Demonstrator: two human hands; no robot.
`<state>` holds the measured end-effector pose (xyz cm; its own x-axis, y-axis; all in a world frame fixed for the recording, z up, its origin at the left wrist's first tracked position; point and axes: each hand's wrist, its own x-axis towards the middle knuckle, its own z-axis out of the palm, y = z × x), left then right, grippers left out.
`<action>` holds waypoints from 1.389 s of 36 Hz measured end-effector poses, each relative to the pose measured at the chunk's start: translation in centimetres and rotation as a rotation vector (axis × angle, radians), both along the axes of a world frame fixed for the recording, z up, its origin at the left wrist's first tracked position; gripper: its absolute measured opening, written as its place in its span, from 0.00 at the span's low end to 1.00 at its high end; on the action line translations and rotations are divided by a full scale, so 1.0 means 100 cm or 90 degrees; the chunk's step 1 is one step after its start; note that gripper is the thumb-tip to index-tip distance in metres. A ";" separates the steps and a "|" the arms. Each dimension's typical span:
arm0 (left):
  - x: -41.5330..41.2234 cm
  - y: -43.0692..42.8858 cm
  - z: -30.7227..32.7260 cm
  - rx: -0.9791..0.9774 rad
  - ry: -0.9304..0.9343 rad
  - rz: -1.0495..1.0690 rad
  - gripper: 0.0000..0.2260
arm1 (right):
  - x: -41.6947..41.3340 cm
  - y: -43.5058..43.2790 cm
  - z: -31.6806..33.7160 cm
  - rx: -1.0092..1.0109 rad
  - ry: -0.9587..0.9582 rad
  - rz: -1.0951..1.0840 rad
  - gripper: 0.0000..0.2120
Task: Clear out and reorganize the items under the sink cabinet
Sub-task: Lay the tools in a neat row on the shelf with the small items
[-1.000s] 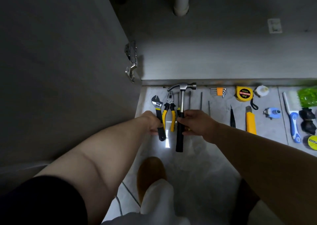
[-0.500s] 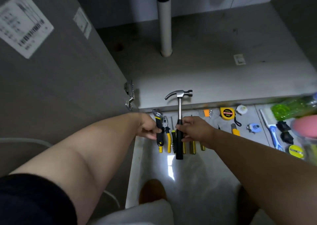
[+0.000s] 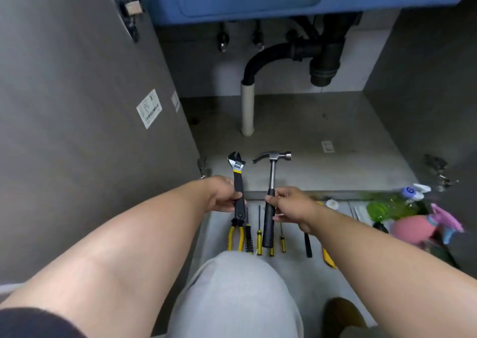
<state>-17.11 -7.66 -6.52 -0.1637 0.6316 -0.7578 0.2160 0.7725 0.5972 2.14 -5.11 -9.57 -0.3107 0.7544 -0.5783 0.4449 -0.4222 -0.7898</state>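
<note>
Now left hand (image 3: pixel 224 194) grips wrench (image 3: pixel 238 180); right hand (image 3: pixel 291 203) grips hammer (image 3: pixel 270 183), both upright.

Dim, flat light; soft motion blur throughout; wide-angle bending at edges.

Head view, as received at my remote station. (a) Left arm (image 3: pixel 129 247): bare from the left hand (image 3: pixel 223 194) up to a short black sleeve (image 3: pixel 33 323), whose soft hem crosses the upper arm at the lower-left corner. (b) Right arm (image 3: pixel 374 255): bare from the right hand (image 3: pixel 291 204) along the whole length I can see. (c) Trouser leg (image 3: pixel 232 293): light grey, smooth cloth, rounded over the knee at bottom centre. (d) Shoe (image 3: pixel 340 314): brown with a rounded toe, too blurred for me to read any detail.
</note>
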 end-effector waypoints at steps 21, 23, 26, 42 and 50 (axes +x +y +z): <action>0.114 -0.062 0.124 0.274 -0.399 -0.054 0.12 | 0.072 -0.033 0.154 0.131 0.169 -0.123 0.12; 0.117 -0.066 0.129 0.295 -0.376 -0.061 0.12 | 0.074 -0.038 0.160 0.123 0.186 -0.123 0.06; 0.120 -0.068 0.137 0.325 -0.325 -0.053 0.06 | 0.073 -0.041 0.166 0.118 0.185 -0.157 0.14; 0.108 -0.034 0.106 0.444 0.048 -0.031 0.03 | 0.044 -0.030 0.131 0.060 0.198 -0.102 0.09; 0.080 0.008 0.050 0.362 -0.020 0.065 0.08 | 0.009 0.015 0.088 0.055 0.180 -0.172 0.15</action>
<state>-9.10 -6.87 -1.48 -0.2277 0.9234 -0.3089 0.1322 0.3436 0.9298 3.02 -3.63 -0.76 -0.2326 0.8726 -0.4295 0.0878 -0.4210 -0.9028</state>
